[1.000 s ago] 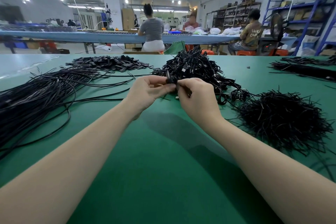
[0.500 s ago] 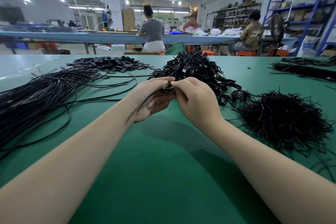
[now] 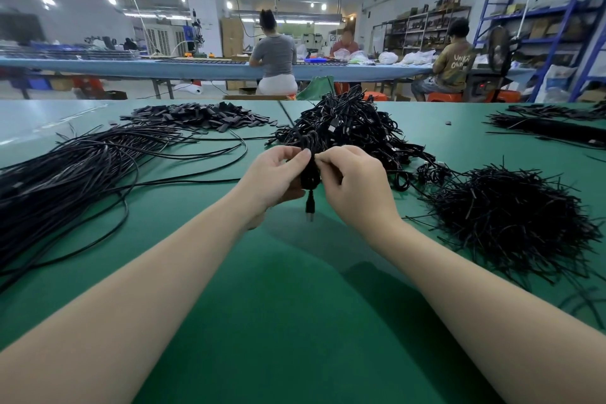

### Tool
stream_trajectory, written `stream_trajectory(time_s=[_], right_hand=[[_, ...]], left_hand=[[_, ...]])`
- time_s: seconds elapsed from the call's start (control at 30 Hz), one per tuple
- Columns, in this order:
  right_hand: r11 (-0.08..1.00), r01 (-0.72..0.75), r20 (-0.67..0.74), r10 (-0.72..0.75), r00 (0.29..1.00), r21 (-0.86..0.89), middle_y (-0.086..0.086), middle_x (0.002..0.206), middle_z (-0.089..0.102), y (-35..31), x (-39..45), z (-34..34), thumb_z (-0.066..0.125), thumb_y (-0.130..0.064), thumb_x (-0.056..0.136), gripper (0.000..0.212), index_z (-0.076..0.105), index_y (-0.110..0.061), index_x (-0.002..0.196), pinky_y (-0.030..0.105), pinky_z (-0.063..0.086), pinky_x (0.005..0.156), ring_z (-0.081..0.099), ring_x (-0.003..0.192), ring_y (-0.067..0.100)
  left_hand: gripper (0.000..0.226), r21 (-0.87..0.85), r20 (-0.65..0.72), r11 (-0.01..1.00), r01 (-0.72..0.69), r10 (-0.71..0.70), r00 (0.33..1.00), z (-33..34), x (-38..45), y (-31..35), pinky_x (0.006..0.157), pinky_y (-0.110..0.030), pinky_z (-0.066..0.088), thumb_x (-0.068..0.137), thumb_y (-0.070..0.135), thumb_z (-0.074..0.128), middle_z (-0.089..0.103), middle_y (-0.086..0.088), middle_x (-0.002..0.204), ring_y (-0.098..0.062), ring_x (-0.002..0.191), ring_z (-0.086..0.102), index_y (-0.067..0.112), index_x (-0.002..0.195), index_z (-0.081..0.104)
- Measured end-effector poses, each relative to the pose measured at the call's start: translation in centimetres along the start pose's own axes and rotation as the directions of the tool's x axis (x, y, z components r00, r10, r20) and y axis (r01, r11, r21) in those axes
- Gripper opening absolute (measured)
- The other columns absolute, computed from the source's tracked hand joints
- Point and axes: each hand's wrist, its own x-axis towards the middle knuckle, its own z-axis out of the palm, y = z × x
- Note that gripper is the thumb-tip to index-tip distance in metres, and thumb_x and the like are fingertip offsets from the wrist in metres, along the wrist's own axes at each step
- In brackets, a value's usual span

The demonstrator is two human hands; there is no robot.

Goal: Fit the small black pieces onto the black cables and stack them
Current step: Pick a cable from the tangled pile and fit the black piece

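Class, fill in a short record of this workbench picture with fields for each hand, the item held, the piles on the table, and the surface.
left hand: grips the coiled black cable
right hand: pinches the top of the same coil
coiled black cable: held between both hands above the table, its plug end hanging down
loose cables: spread at left
flat black pieces: pile at far left
coiled cable heap: behind the hands
short black strips: mound at right
table: green surface

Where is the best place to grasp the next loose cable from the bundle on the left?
Probably the thin loop of the loose cable that bows out of the left bundle, pinched from above: it lies apart on bare green table, untangled.
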Motion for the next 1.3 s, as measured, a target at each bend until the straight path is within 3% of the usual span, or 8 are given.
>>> stream_trajectory(time_s=[0.17, 0.27, 0.37, 0.5, 0.63, 0.87, 1.1, 1.3], right_hand=[[0.960, 0.228, 0.040, -0.224, 0.974, -0.165, 0.016, 0.068, 0.061, -0.5, 0.2, -0.6, 0.062, 0.002, 0.083, 0.008, 0.069, 0.004, 0.080, 0.040, 0.050, 0.053, 0.058, 0.059, 0.036], [0.865, 0.426, 0.063, -0.426, 0.903, -0.266, 0.013, 0.067, 0.061, -0.3, 0.2, -1.1, 0.064, 0.007, 0.078, 0.011, 0.072, 0.003, 0.084, 0.035, 0.050, 0.055, 0.058, 0.057, 0.030], [0.800, 0.532, 0.048, -0.541, 0.839, -0.278, 0.012, 0.070, 0.063, 0.0, 0.3, -1.6, 0.053, 0.000, 0.090, 0.019, 0.072, 0.004, 0.088, 0.035, 0.049, 0.056, 0.060, 0.060, 0.028], [0.907, 0.395, 0.047, -0.393, 0.919, -0.147, 0.014, 0.072, 0.061, -0.2, -0.1, -1.1, 0.058, 0.001, 0.087, 0.013, 0.070, 0.004, 0.089, 0.035, 0.048, 0.061, 0.060, 0.064, 0.032], [0.991, 0.132, -0.022, -0.132, 0.991, 0.001, 0.014, 0.075, 0.060, 0.7, -0.2, -0.7, 0.062, 0.003, 0.086, 0.006, 0.068, 0.005, 0.087, 0.036, 0.047, 0.060, 0.057, 0.066, 0.031], [0.995, 0.098, -0.001, -0.098, 0.995, 0.029, 0.014, 0.078, 0.062, 0.7, -0.2, -0.2, 0.060, 0.002, 0.088, 0.010, 0.069, 0.004, 0.089, 0.039, 0.051, 0.063, 0.059, 0.070, 0.031], [0.966, 0.248, 0.052, -0.245, 0.968, -0.066, 0.019, 0.070, 0.060, 0.4, -0.3, -0.8, 0.061, 0.012, 0.080, 0.012, 0.070, 0.007, 0.086, 0.042, 0.051, 0.056, 0.059, 0.063, 0.035], [0.875, 0.451, 0.019, -0.455, 0.890, -0.177, 0.013, 0.075, 0.064, -1.2, 0.1, -0.5, 0.064, 0.007, 0.079, 0.012, 0.072, 0.002, 0.087, 0.037, 0.051, 0.062, 0.062, 0.066, 0.031]], left_hand=[[0.027, -0.290, 0.039, 0.928, 0.233, -0.232, 0.972, -0.1, -0.1, 1.0, 0.041, -0.019, 0.039, 0.092, 0.018, 0.060, 0.059, 0.001, 0.054, -0.011, 0.041, 0.050, 0.026, 0.115, 0.047], [0.011, -0.365, 0.364, 0.779, 0.511, -0.386, 0.848, -1.3, -0.9, 1.6, 0.036, -0.017, 0.042, 0.084, 0.021, 0.060, 0.053, 0.008, 0.052, -0.002, 0.037, 0.047, 0.016, 0.076, 0.064], [0.014, -0.443, 0.589, 0.694, 0.568, -0.252, 0.768, -2.3, -1.8, 1.7, 0.039, -0.016, 0.044, 0.062, 0.018, 0.077, 0.052, 0.008, 0.054, -0.002, 0.039, 0.050, 0.013, 0.059, 0.065], [0.023, -0.350, 0.491, 0.806, 0.477, -0.276, 0.826, -2.0, -1.7, 1.6, 0.044, -0.018, 0.049, 0.084, 0.021, 0.050, 0.057, 0.002, 0.056, -0.008, 0.044, 0.056, 0.012, 0.068, 0.064], [0.021, -0.040, 0.148, 0.995, 0.090, -0.084, 0.986, -0.3, -1.0, 0.3, 0.060, -0.018, 0.050, 0.095, 0.005, 0.049, 0.065, 0.008, 0.072, -0.005, 0.063, 0.062, 0.018, 0.083, 0.062], [0.008, 0.189, 0.065, 0.964, -0.188, 0.178, 0.982, 0.1, -0.7, -0.2, 0.074, -0.020, 0.053, 0.097, 0.022, 0.055, 0.070, -0.006, 0.097, -0.013, 0.094, 0.066, 0.025, 0.095, 0.062], [0.025, -0.293, 0.112, 0.931, 0.216, -0.190, 0.975, 0.7, -0.8, 0.8, 0.045, -0.023, 0.046, 0.098, 0.015, 0.050, 0.057, -0.003, 0.058, -0.014, 0.045, 0.049, 0.024, 0.118, 0.039], [0.014, -0.396, 0.521, 0.768, 0.503, -0.263, 0.812, -2.7, -1.5, 1.7, 0.042, -0.019, 0.045, 0.069, 0.020, 0.063, 0.051, 0.008, 0.047, -0.005, 0.040, 0.050, 0.016, 0.056, 0.061]])
